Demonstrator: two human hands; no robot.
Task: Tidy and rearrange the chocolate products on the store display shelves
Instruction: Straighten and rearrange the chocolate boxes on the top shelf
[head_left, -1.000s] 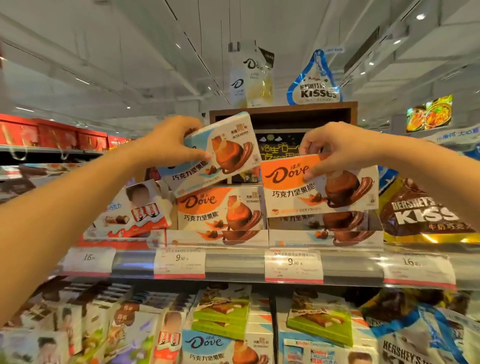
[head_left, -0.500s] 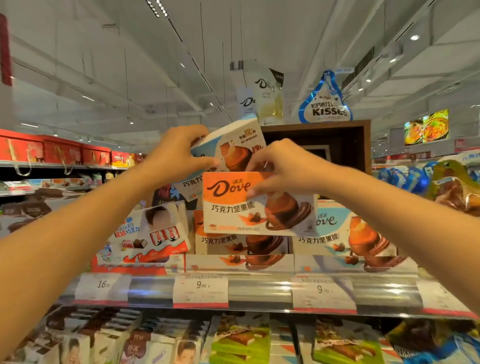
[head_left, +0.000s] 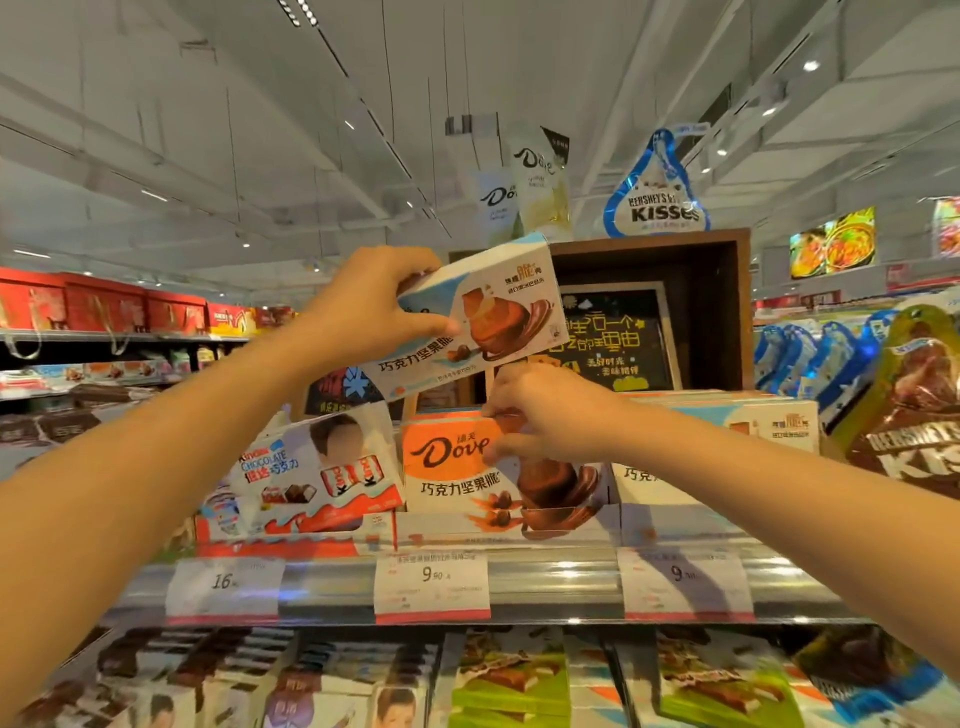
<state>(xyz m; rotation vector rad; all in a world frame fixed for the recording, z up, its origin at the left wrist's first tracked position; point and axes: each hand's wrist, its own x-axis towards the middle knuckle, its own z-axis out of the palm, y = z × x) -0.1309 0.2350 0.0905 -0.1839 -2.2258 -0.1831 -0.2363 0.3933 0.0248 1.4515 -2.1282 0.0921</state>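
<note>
The shelf fronts boxes behind price tags. The left hand grips a blue Dove box aloft, clearing space, while the right hand pinches the orange Dove box, seating it upright in its row.
</note>
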